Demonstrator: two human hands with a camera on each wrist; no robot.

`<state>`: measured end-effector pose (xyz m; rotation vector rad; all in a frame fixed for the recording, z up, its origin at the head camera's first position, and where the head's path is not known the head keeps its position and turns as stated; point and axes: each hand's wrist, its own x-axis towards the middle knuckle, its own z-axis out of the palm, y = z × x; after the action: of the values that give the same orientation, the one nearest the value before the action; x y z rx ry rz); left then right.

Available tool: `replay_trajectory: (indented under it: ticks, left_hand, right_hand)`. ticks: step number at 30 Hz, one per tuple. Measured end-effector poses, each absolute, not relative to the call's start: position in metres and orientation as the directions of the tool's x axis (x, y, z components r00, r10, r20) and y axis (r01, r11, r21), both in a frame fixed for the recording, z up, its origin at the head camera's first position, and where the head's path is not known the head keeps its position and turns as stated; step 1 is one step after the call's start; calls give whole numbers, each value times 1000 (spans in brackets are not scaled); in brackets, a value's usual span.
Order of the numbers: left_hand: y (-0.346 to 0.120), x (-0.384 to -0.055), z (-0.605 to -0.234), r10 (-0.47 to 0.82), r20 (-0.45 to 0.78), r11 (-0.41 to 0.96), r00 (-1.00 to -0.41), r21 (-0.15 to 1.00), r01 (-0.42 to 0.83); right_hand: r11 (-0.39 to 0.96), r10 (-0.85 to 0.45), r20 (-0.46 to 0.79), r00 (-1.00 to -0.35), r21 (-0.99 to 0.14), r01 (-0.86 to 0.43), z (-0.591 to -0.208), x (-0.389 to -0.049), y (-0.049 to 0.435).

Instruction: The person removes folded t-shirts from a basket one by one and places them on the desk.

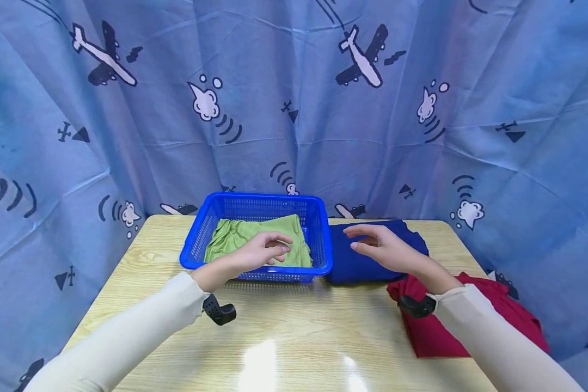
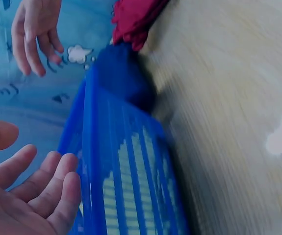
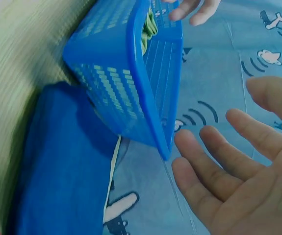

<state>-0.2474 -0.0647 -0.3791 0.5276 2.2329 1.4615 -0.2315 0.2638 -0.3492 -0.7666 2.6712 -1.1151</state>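
Observation:
A blue plastic basket (image 1: 257, 197) stands at the back of the table with a green cloth (image 1: 255, 231) lying inside it. Above the basket's front part hovers my left hand (image 1: 259, 251), its fingers loosely bent and holding nothing. My right hand (image 1: 379, 247) is in the air over a folded dark blue cloth (image 1: 345, 261), just right of the basket; it too holds nothing. In the right wrist view the fingers of the right hand (image 3: 234, 171) are spread near the basket's rim. The left wrist view shows the left hand (image 2: 38, 191) beside the rim.
A red cloth (image 1: 446, 332) lies in a folded pile at the table's right side, partly under the right forearm. The wooden table (image 1: 284, 326) ends at a blue curtain (image 1: 255, 152) printed with airplanes, which hangs behind and along both sides.

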Motion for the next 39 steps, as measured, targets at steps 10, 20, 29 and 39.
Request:
replay_trajectory:
  ticks: [10, 20, 29, 39]
  left_hand:
    - [-111, -263, -366, 454, -176, 482, -873, 873, 75]
    - [-151, -285, -362, 459, -224, 553, -860, 830, 79]
    - [-175, -305, -370, 432, -265, 585, -862, 810, 44]
    - [-176, -310, -364, 397, -454, 706, -798, 706, -51]
  right_hand:
    - [555, -525, 54, -850, -735, -389, -349, -241, 235]
    - [482, -502, 30, -865, -820, -308, -354, -262, 202]
    - [516, -489, -105, -866, -835, -190, -356, -283, 169]
    - [517, -483, -298, -824, -856, 6, -366, -304, 146]
